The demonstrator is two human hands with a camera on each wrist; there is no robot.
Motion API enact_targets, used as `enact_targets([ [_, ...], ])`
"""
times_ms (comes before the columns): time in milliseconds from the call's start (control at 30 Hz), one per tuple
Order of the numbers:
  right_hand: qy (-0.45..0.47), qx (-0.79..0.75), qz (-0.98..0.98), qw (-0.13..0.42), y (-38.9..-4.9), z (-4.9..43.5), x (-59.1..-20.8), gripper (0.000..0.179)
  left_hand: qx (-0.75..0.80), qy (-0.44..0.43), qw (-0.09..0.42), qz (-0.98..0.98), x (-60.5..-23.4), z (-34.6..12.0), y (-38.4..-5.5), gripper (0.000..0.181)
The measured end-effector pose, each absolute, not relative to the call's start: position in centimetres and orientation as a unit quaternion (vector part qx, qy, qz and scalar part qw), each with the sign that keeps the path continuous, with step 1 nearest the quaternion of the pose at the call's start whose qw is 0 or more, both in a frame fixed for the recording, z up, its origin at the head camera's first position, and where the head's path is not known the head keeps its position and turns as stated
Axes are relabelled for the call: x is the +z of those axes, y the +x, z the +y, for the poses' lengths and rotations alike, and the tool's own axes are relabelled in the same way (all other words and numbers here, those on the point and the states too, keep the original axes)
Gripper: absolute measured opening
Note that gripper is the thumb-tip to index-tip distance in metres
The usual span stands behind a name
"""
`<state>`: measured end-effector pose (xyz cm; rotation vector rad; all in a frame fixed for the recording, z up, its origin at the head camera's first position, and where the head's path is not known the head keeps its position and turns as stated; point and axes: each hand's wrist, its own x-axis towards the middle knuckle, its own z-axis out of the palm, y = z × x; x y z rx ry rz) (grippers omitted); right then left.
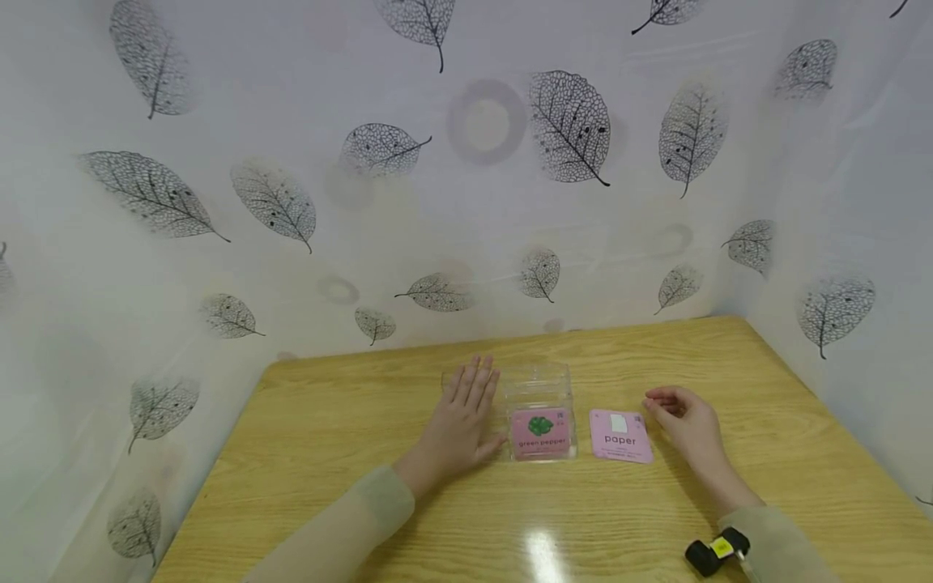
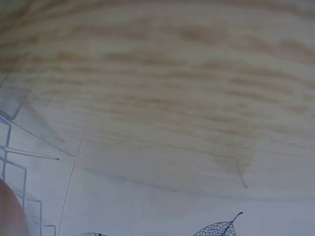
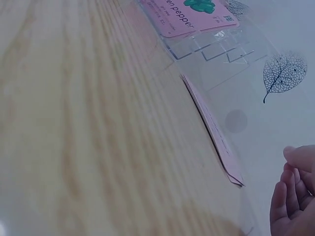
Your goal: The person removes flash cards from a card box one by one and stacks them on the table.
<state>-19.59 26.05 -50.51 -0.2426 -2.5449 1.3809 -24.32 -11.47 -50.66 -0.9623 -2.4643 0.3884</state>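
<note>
1. Left hand [image 1: 466,417]: released, fingers straight, at the clear stand's [image 1: 539,395] 9 o'clock; I can't tell if they touch.
2. Green pepper card [image 1: 541,437]: I see it in the stand, toward 6 o'clock.
3. Paper card [image 1: 619,437]: on table [image 1: 328,421], stand's 3 o'clock.
4. Right hand [image 1: 685,425]: loosely curled, grasping nothing, paper card's 3 o'clock, near.

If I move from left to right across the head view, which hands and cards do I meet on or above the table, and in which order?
Left hand, green pepper card, paper card, right hand.
</note>
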Motion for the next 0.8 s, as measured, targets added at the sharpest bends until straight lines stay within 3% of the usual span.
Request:
enact_targets([
  [800, -0.048, 0.498, -0.855, 0.138, -19.66, 25.45, -49.91, 0.021, 0.145, -0.343, 0.217, -0.902, -50.49, -11.39, -24.10, 0.103],
])
